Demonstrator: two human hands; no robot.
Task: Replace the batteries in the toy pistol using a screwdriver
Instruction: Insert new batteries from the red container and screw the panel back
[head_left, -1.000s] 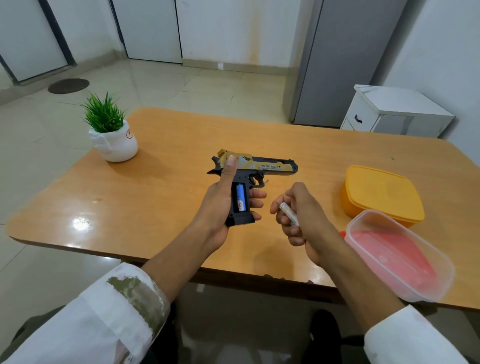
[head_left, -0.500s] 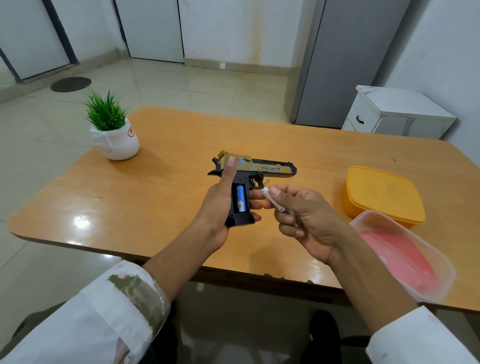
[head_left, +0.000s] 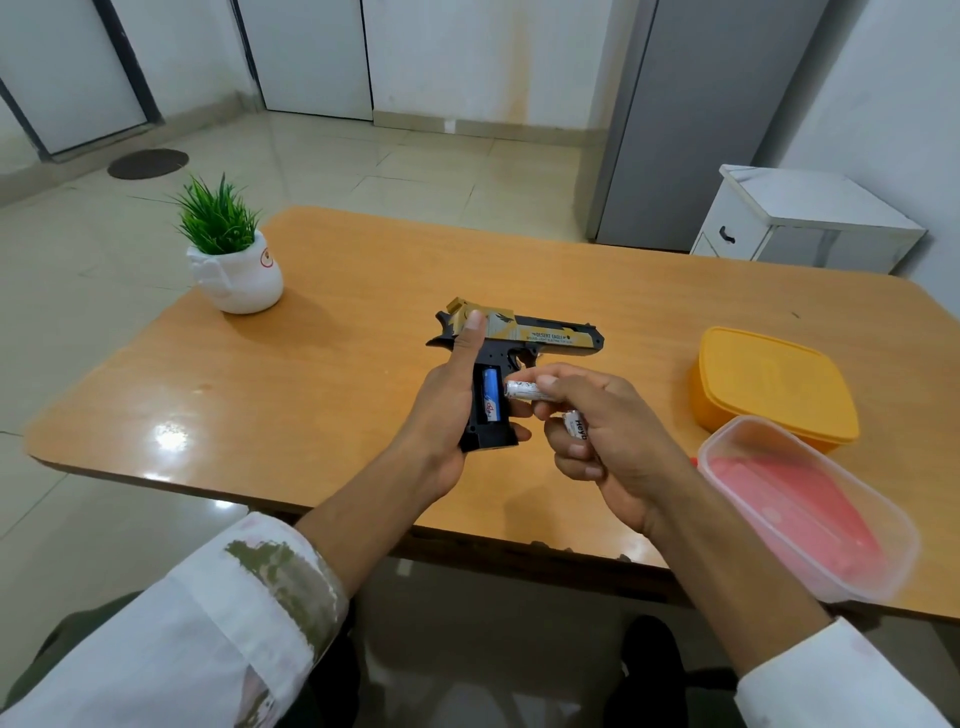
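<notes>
Now, above table's (head_left: 337, 374) near edge: my left hand (head_left: 441, 410) grips toy pistol (head_left: 550, 338) by black handle (head_left: 491, 440), thumb on gold slide, blue battery (head_left: 490, 395) seated in opened handle. My right hand (head_left: 618, 431) pinches white battery (head_left: 522, 389), tip just beside handle; second white battery (head_left: 576, 430) tucked under curled fingers.

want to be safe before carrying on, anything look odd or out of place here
Only the clear container stands out: it sits right at the table's near edge, where a nudge might tip it off.
</notes>
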